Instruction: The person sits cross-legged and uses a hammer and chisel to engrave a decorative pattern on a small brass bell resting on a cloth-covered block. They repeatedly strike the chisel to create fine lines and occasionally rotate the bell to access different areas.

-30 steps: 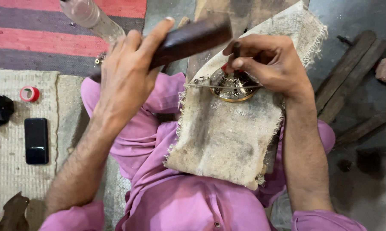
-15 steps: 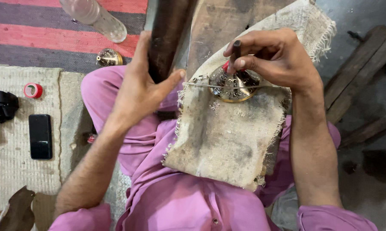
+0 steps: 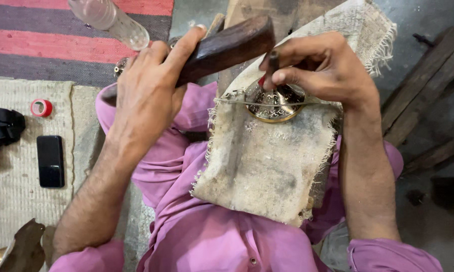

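Nearest to the camera are the person's pink sleeves and the pink clothing over the crossed legs, and both bare forearms go forward from there. A piece of coarse, worn sackcloth (image 3: pixel 267 171) lies over the lap, with frayed edges. At its upper part sits a small round brass piece (image 3: pixel 276 103) with fine pierced pattern, and a thin metal rod lies across it. The right hand (image 3: pixel 322 70) is bent over this brass piece, the wrist turned inward; its fingers are closed narrow around a small dark punch tool (image 3: pixel 271 63), which stands nearly upright with its tip down on the metal. The left hand (image 3: pixel 146 98) is raised beside it, a little higher, with the fingers wrapped around a dark wooden mallet (image 3: pixel 227 45); the thumb lies along the wood, and the thick end of the mallet is just beside the top of the punch, but I cannot tell if they touch. On the left, on a pale woven mat (image 3: pixel 15 201), lie a black phone (image 3: pixel 50 161), a small red tape roll (image 3: pixel 41 107) and some black straps (image 3: pixel 3 128). Farther away there is a striped red and grey rug (image 3: pixel 46 45) with a clear plastic bottle (image 3: pixel 108 20) lying on it, and on the right side some dark wooden planks (image 3: pixel 423 106) on the grey floor.
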{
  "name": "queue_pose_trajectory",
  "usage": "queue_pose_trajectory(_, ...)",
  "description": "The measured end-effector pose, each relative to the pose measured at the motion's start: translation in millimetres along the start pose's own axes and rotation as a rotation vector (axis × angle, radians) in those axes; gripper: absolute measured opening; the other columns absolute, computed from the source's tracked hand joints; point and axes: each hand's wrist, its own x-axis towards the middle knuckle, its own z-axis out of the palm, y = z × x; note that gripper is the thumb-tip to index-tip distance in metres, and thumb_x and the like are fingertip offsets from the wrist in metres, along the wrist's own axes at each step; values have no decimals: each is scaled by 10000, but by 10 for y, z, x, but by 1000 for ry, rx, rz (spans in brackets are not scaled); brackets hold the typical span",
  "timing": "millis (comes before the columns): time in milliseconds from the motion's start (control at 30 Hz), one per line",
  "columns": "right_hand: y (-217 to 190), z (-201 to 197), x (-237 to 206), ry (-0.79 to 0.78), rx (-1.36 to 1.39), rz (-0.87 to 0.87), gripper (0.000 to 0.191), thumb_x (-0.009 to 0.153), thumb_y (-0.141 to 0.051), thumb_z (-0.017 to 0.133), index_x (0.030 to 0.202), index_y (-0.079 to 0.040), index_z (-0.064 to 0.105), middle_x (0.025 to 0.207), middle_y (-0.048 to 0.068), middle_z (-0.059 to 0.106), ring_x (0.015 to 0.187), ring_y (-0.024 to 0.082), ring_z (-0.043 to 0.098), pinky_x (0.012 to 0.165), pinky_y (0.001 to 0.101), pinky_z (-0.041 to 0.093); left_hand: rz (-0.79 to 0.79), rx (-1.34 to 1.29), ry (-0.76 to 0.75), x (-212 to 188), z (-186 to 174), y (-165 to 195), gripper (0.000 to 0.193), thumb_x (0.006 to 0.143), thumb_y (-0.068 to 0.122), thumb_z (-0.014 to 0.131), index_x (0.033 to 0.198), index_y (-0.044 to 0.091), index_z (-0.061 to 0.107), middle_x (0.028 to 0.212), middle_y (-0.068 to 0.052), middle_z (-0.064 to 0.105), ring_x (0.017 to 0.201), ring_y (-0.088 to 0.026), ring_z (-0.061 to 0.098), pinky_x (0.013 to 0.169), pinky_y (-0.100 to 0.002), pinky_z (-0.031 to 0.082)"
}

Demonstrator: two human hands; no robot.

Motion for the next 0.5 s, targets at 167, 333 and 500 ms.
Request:
queue_pose_trajectory(167, 11, 145, -106, 155, 16, 17, 205, 1047, -33, 748, 1226, 50, 693, 961, 122, 760, 923, 176, 779, 851, 261, 654, 25, -329, 50, -32, 19, -76, 697, 927, -12, 783, 1525, 117, 449, 1328, -183, 656, 1230, -366, 682, 1045, -455, 549)
queue_pose_trajectory(333, 0, 108, -107, 106, 35, 58, 210, 1041, -26, 750, 1224, 55, 687, 1006, 124, 762, 974, 175, 781, 881, 258, 660, -53, -572, 26, -63, 92, -68, 672, 1023, 67, 778, 1560, 122, 378, 1315, -162, 694, 1226, -316, 734, 1008, -418, 597)
queue_pose_trajectory(500, 14, 72, -49, 65, -37, 22, 232, 1017, -18, 766, 1224, 61, 698, 1037, 136, 761, 941, 178, 771, 852, 261, 659, 131, -546, 186, -53, 58, -85, 706, 1031, -1, 757, 1561, 128, 310, 1400, -189, 599, 1293, -362, 652, 1085, -428, 555)
